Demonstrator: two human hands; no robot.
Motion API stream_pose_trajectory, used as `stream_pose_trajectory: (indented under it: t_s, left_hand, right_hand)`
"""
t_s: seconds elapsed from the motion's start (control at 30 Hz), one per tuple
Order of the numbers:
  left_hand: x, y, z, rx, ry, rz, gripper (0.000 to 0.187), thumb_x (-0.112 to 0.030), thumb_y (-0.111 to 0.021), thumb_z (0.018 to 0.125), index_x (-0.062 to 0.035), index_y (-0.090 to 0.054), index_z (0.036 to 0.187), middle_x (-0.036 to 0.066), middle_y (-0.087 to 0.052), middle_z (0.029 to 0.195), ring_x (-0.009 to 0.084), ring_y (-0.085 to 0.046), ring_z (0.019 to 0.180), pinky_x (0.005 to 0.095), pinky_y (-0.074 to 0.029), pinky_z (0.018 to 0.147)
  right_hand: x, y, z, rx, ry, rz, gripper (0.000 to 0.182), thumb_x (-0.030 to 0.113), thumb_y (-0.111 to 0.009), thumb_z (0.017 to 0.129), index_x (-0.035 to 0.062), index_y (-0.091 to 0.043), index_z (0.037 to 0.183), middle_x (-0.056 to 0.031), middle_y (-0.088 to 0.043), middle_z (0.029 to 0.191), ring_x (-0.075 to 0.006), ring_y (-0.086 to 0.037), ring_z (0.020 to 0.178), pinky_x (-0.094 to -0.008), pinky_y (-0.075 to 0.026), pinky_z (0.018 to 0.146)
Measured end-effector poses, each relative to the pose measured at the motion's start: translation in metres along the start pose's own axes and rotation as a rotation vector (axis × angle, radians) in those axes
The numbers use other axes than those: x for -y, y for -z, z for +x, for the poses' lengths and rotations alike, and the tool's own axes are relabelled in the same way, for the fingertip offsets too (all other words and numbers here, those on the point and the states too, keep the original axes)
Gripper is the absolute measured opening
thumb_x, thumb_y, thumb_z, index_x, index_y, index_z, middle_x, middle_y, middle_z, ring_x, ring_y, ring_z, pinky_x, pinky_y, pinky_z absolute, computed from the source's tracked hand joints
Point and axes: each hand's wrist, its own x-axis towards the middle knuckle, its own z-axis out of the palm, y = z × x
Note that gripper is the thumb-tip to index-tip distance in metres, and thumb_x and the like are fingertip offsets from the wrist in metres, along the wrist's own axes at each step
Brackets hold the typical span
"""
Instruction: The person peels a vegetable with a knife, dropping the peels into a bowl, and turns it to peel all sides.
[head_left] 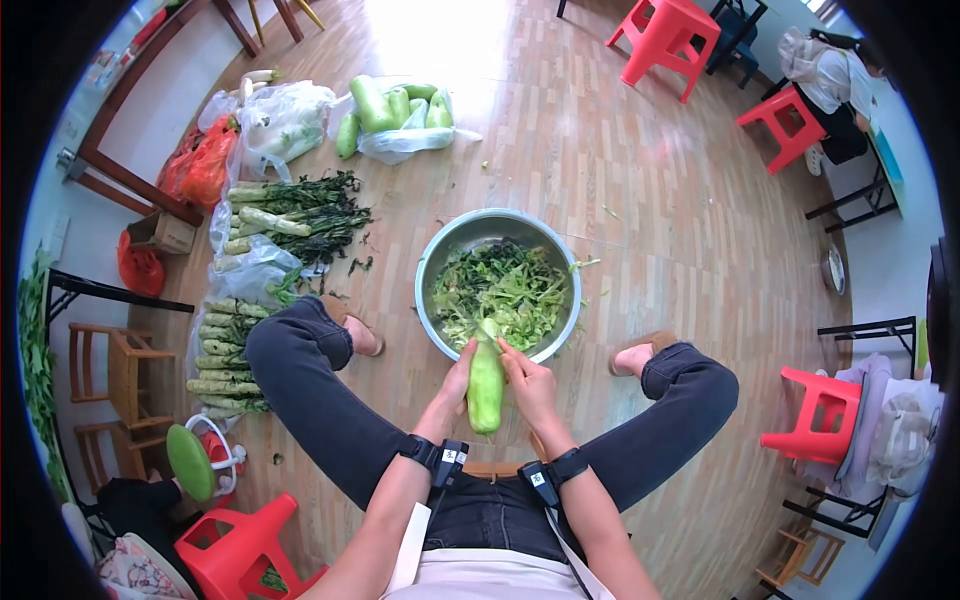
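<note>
A pale green, peeled-looking long vegetable [485, 388] hangs over the near rim of a large metal basin [573, 300]. My left hand [458, 378] wraps round its left side. On the right, my right hand [527, 380] is closed near its upper end; whether a small tool is in the fingers is too small to tell. Green peelings and leafy scraps [508, 295] lie inside the basin, below and beyond the vegetable's tip.
Leafy stalks [290, 220] lie in rows on plastic at the left, with more stalks [225, 362] nearer. Green gourds [375, 105] sit in a bag beyond. Red stools [665, 45] stand around, and a seated person [838, 85] is at the far right.
</note>
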Motion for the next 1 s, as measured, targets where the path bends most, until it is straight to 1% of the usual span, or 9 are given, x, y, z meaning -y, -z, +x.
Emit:
stream_pose_trajectory:
  t_s: [0.07,0.13,0.17,0.33,0.43,0.77,0.87,0.93,1.0]
  left_hand:
    - [0.005,0.008,0.006,0.052,0.000,-0.023,0.052,-0.053,-0.036,0.089,-0.0051,-0.055,0.100,0.008,-0.062,0.082,0.0172,-0.061,0.069,0.0286,-0.051,0.061]
    - [0.006,0.007,0.007,0.105,0.003,-0.046,0.053,-0.054,-0.037,0.088,-0.0050,-0.055,0.099,0.008,-0.062,0.080,0.0177,-0.061,0.067,0.0286,-0.051,0.060]
    - [0.006,0.004,0.006,0.086,0.016,-0.052,0.053,-0.054,-0.036,0.088,-0.0053,-0.056,0.098,0.008,-0.062,0.076,0.0181,-0.061,0.064,0.0298,-0.051,0.058]
    - [0.012,0.013,0.016,0.024,0.036,-0.034,0.052,-0.052,-0.035,0.090,-0.0047,-0.055,0.102,0.008,-0.062,0.082,0.0162,-0.061,0.067,0.0284,-0.050,0.059]
    - [0.014,0.014,0.013,-0.103,-0.041,0.017,0.051,-0.049,-0.033,0.092,-0.0060,-0.048,0.115,0.005,-0.059,0.097,0.0129,-0.059,0.079,0.0280,-0.050,0.065]
    - [0.020,0.015,0.015,-0.100,-0.001,0.036,0.049,-0.048,-0.035,0.092,-0.0070,-0.049,0.114,0.005,-0.058,0.096,0.0128,-0.058,0.075,0.0266,-0.048,0.061]
    - [0.027,0.014,0.014,0.003,0.071,0.136,0.047,-0.048,-0.039,0.090,-0.0074,-0.050,0.111,0.006,-0.060,0.086,0.0146,-0.060,0.069,0.0287,-0.050,0.058]
    - [0.037,0.006,0.013,0.091,-0.031,0.187,0.041,-0.042,-0.039,0.092,-0.0073,-0.050,0.111,0.003,-0.057,0.094,0.0113,-0.057,0.076,0.0262,-0.047,0.064]
    - [0.029,0.003,0.012,0.112,-0.044,0.221,0.041,-0.042,-0.040,0.092,-0.0076,-0.049,0.112,0.002,-0.057,0.094,0.0101,-0.055,0.079,0.0263,-0.046,0.069]
  right_hand:
    - [-0.015,-0.001,0.003,0.031,-0.150,0.226,0.039,0.034,-0.055,0.086,0.0174,-0.053,0.121,-0.0012,-0.055,0.057,-0.0102,-0.054,0.050,-0.0258,-0.044,0.049]
    - [0.000,0.015,0.011,0.127,-0.647,0.700,0.041,0.032,-0.051,0.089,0.0153,-0.048,0.126,0.0023,-0.050,0.054,-0.0052,-0.046,0.046,-0.0217,-0.039,0.046]
    - [0.016,0.018,0.013,-0.007,-0.740,0.687,0.042,0.029,-0.044,0.093,0.0068,-0.044,0.128,0.0053,-0.039,0.052,-0.0034,-0.038,0.046,-0.0169,-0.028,0.042]
    - [0.020,0.020,0.000,0.019,-0.223,0.160,0.039,0.029,-0.048,0.090,0.0178,-0.048,0.127,-0.0007,-0.047,0.054,-0.0075,-0.042,0.047,-0.0202,-0.033,0.044]
    - [0.027,0.013,-0.010,0.054,0.167,-0.292,0.036,0.026,-0.056,0.084,0.0274,-0.053,0.120,-0.0079,-0.055,0.064,-0.0193,-0.056,0.055,-0.0306,-0.044,0.054]
    - [0.034,0.017,-0.007,0.072,0.150,-0.439,0.033,0.030,-0.058,0.083,0.0283,-0.057,0.116,-0.0081,-0.058,0.067,-0.0235,-0.058,0.057,-0.0334,-0.045,0.054]
    - [0.027,0.016,0.003,0.076,-0.066,-0.424,0.033,0.026,-0.054,0.087,0.0210,-0.055,0.119,-0.0091,-0.064,0.081,-0.0195,-0.062,0.069,-0.0299,-0.048,0.064]
    - [-0.010,0.013,0.018,-0.066,-0.214,0.023,0.032,0.028,-0.052,0.088,0.0206,-0.056,0.119,-0.0111,-0.064,0.080,-0.0133,-0.060,0.063,-0.0272,-0.047,0.060]
    - [-0.021,0.008,0.017,-0.145,-0.077,0.195,0.033,0.027,-0.051,0.088,0.0175,-0.055,0.119,-0.0134,-0.064,0.080,-0.0088,-0.056,0.062,-0.0253,-0.045,0.060]
